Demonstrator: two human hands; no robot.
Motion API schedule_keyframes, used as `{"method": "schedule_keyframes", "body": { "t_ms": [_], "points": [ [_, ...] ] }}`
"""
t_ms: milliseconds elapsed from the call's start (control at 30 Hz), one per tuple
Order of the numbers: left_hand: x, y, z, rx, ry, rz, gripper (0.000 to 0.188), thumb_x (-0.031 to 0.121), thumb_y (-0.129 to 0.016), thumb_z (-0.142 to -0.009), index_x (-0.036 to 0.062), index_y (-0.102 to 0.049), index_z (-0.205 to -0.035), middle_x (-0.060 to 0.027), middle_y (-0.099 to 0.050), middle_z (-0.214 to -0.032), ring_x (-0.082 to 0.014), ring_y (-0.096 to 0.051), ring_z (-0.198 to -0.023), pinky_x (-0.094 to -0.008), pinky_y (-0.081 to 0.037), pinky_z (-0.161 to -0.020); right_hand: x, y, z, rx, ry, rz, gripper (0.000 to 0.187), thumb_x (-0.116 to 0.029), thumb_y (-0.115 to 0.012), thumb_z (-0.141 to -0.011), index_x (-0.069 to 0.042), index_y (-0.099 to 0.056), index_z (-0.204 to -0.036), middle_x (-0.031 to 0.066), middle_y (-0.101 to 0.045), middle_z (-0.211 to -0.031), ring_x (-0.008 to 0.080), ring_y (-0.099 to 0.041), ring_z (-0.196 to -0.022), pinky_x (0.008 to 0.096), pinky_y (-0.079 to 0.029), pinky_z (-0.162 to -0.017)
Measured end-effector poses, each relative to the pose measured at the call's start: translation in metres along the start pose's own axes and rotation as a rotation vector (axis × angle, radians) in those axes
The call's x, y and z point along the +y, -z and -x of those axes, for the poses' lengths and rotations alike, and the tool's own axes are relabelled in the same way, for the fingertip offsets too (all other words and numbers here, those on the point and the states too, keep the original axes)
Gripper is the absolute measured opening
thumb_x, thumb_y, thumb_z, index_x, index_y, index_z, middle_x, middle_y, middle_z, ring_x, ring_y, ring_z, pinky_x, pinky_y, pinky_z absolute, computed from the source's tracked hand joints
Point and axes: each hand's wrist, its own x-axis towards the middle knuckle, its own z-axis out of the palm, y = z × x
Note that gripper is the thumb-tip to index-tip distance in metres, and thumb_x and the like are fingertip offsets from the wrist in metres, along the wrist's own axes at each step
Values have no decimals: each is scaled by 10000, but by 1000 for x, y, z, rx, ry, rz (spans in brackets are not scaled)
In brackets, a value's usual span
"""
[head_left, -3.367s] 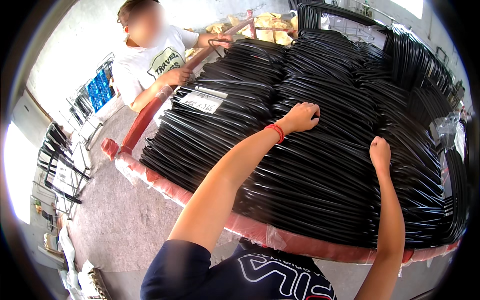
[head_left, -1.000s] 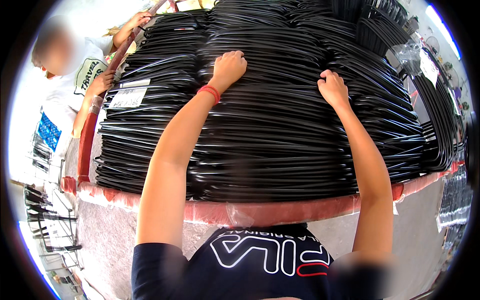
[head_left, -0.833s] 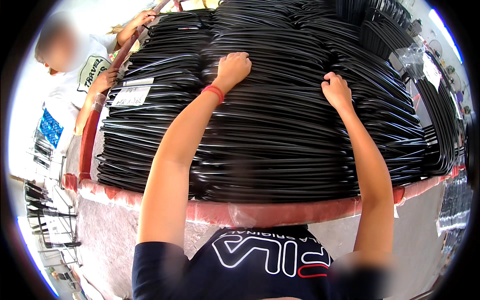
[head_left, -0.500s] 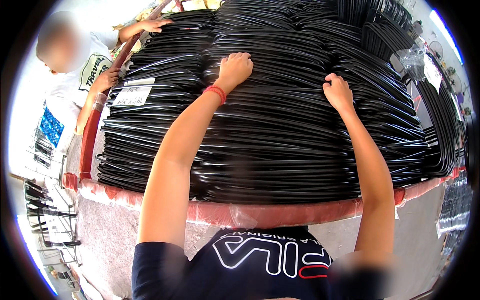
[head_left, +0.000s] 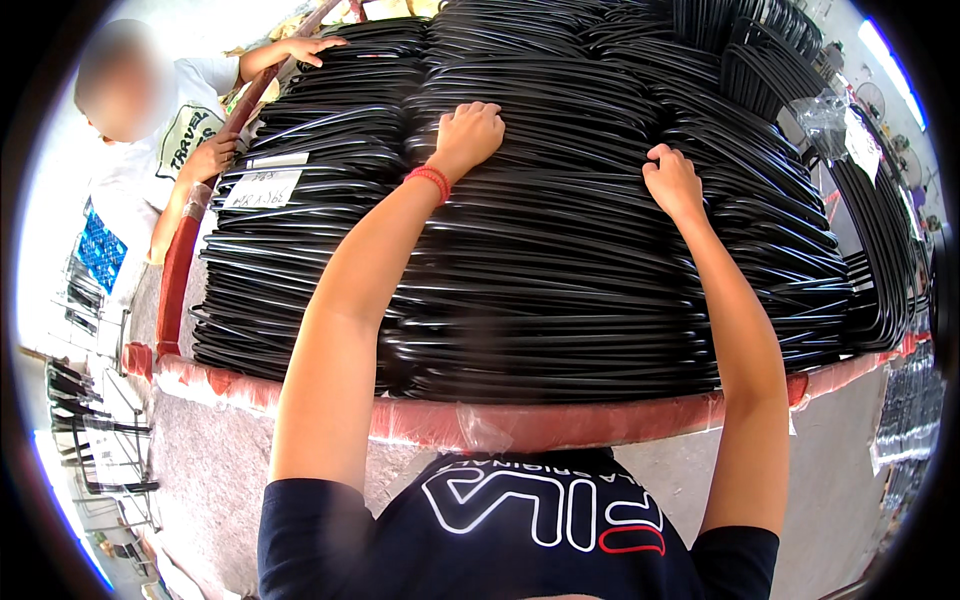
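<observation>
Stacked rows of glossy black bent tubes (head_left: pixel 560 250) lie in front of me. My left hand (head_left: pixel 470 135), with a red bead bracelet at its wrist, rests on the middle row near its left end, its fingers curled down over the tubes. Toward that row's right end, my right hand (head_left: pixel 673 180) bends its fingers around the tubes too. Both sets of fingertips are partly hidden, so how many tubes they hold does not show. The arms reach forward well apart.
A red, plastic-wrapped frame (head_left: pixel 440 424) edges the stack. A paper label (head_left: pixel 262 188) lies on the left row. At the far left a co-worker (head_left: pixel 190 130) has one hand on the rail and another by the tubes. More tubes (head_left: pixel 860 200) stand at right.
My hands keep the same curled hold in nearly the same places. The view has shifted very slightly; the tubes show no clear movement.
</observation>
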Motion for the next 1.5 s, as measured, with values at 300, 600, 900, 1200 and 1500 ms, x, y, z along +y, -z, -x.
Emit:
{"method": "schedule_keyframes", "body": {
  "t_ms": [300, 600, 900, 1200, 1500],
  "points": [
    [-2, 0, 2, -23, -10, -16, 319, 236, -357, -824, 120, -545, -1055, -93, -547, -1027, -263, -505, -985, -432, -413, -806, 0, -1, 1, 1, 1, 2, 273, -185, -466, -756, -60, -556, -982, 123, -555, -1007, 299, -505, -965, 435, -412, -806],
    [-2, 3, -9, -88, 16, -2, 294, 176, -404, -776, 147, -551, -1028, -106, -522, -1012, -275, -479, -996, -409, -386, -836, -1, -1, 0, 8, -9, 8, 263, -180, -458, -759, -64, -558, -972, 109, -559, -997, 295, -506, -959, 435, -411, -801],
    [-1, 2, -13, -55, -41, -135, 358, 203, -403, -796, 193, -501, -1140, -109, -524, -982, -271, -467, -981, -412, -374, -823, -12, 3, -27, -135, 62, 192, 193, -176, -471, -774, -53, -553, -898, 123, -586, -903, 300, -548, -879, 426, -447, -736],
    [4, 6, -13, -207, 131, 16, 420, 299, -394, -792, 106, -492, -1152, -132, -387, -1239, -269, -369, -1162, -460, -236, -980, -63, -42, -97, 56, 540, 341, 166, -127, -557, -753, -41, -527, -892, 119, -593, -856, 293, -572, -830, 404, -462, -682],
    [5, 6, -7, -177, 153, 93, 387, 249, -376, -789, 40, -508, -1088, -149, -432, -1179, -274, -421, -1101, -493, -228, -965, -76, -42, -104, 126, 633, 397, 171, 26, -517, -676, 25, -516, -847, 172, -578, -845, 293, -608, -739, 367, -511, -601]
  ]
}}
